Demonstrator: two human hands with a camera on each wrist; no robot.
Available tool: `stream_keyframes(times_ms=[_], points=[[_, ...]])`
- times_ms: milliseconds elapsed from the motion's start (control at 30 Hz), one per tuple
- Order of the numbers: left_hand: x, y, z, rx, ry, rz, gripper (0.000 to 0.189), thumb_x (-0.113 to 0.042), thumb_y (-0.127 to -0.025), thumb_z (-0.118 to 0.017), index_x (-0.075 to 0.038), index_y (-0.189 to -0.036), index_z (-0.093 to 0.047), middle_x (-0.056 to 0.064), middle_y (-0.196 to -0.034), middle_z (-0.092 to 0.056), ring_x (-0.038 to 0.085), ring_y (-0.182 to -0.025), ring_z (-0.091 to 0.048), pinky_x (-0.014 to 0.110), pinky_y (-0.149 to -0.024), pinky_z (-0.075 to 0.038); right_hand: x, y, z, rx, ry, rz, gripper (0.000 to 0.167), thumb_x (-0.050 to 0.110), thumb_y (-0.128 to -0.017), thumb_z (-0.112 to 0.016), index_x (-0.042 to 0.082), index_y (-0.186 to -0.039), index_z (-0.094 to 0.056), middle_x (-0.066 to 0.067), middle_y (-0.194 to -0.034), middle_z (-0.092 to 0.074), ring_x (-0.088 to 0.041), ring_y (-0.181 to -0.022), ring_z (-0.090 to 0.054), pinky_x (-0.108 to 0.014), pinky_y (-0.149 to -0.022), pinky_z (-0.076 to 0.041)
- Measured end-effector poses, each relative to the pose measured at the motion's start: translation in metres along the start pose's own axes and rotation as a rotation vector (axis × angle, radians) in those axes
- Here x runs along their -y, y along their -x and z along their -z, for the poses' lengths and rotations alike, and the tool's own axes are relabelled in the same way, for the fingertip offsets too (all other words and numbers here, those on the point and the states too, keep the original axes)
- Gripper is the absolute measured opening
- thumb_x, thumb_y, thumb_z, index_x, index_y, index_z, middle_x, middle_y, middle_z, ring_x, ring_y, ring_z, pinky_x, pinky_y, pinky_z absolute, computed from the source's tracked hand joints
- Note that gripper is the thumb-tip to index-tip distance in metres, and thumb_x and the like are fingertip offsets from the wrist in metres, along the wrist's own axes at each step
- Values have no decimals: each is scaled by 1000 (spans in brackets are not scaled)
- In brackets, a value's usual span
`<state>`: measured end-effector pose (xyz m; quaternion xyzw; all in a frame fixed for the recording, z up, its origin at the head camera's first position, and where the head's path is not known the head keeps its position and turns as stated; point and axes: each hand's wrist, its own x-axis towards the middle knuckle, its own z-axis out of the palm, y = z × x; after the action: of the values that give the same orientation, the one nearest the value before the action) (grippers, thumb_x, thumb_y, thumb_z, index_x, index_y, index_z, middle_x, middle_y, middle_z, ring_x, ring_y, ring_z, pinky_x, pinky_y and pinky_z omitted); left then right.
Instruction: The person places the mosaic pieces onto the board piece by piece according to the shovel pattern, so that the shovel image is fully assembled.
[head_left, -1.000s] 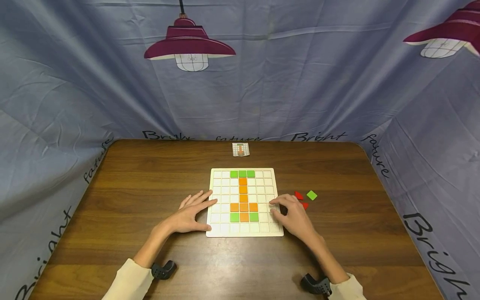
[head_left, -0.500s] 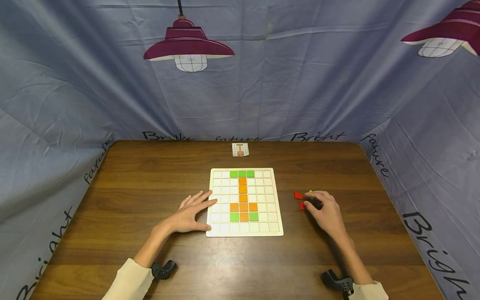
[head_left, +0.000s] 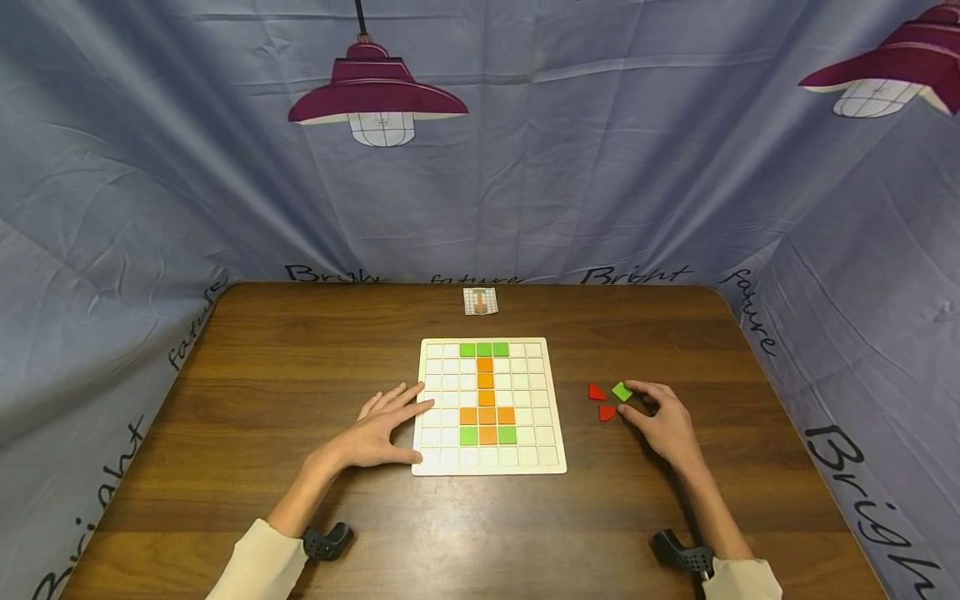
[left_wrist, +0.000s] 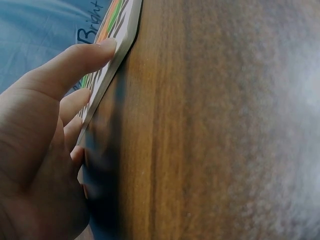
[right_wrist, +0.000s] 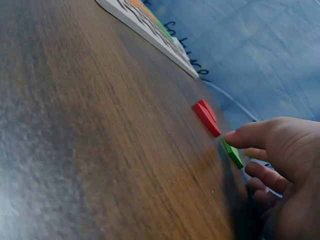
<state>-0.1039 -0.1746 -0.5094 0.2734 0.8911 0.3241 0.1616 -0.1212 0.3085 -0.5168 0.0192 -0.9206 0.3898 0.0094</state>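
A white grid board (head_left: 442, 458) lies mid-table, with green tiles (head_left: 484, 350) and orange tiles (head_left: 486, 381) set in its cells. My left hand (head_left: 371, 433) rests at the board's left edge, fingers spread, the fingertips and thumb on its rim. Right of the board lie a loose green square tile (head_left: 622, 391) and two red quarter-round pieces, one upper (head_left: 596, 392) and one lower (head_left: 607, 412). My right hand (head_left: 663, 421) is at the green tile, index fingertip right at its corner and thumb held apart below. In the right wrist view the thumb overlaps the green tile (right_wrist: 232, 154).
A small card (head_left: 480, 301) with a printed grid pattern lies behind the board near the table's far edge. The brown wooden table (head_left: 300, 358) is enclosed by a blue-grey curtain (head_left: 487, 200). Each wrist wears a black device, left (head_left: 327, 542) and right (head_left: 681, 552).
My right hand has moved right from the board's right edge to the loose pieces. The green tile and lower red piece have shifted slightly. The left hand stays put.
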Motion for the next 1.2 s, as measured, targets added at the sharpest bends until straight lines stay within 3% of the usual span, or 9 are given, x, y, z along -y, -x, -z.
stream_keyframes(times_ms=[667, 833, 1000, 1200], points=[[1, 0, -1, -1, 4, 13, 84, -41, -82, -79, -17, -154, -42, 6, -165, -20, 35, -150, -8, 64, -113, -1, -3, -10, -4, -30, 63, 13, 38, 10, -92, -71, -3, -127, -65, -25, -123, -59, -36, -104, -56, -52, -86, -46], [1, 1, -1, -1, 4, 13, 83, -40, -82, -78, -17, -154, -42, 7, -165, -19, 36, -150, -8, 64, -113, -1, -1, -10, -8, -49, 53, 54, 34, 8, -91, -71, -1, -123, -68, -22, -118, -63, -32, -98, -58, -41, -82, -49], [0, 1, -1, 1, 4, 9, 83, -40, -83, -79, -16, -154, -42, 7, -165, -19, 36, -150, -8, 64, -113, -1, 12, -8, -16, -51, 38, 114, 32, 6, -88, -72, 3, -119, -72, -15, -111, -65, -24, -88, -59, -26, -72, -48], [-1, 0, 0, 0, -7, 9, 83, -41, -83, -78, -17, -154, -42, 7, -165, -19, 36, -150, -8, 64, -113, -2, 41, -2, -29, -13, 4, 197, 32, 4, -85, -75, 4, -117, -73, -12, -111, -67, -23, -90, -61, -33, -74, -51]])
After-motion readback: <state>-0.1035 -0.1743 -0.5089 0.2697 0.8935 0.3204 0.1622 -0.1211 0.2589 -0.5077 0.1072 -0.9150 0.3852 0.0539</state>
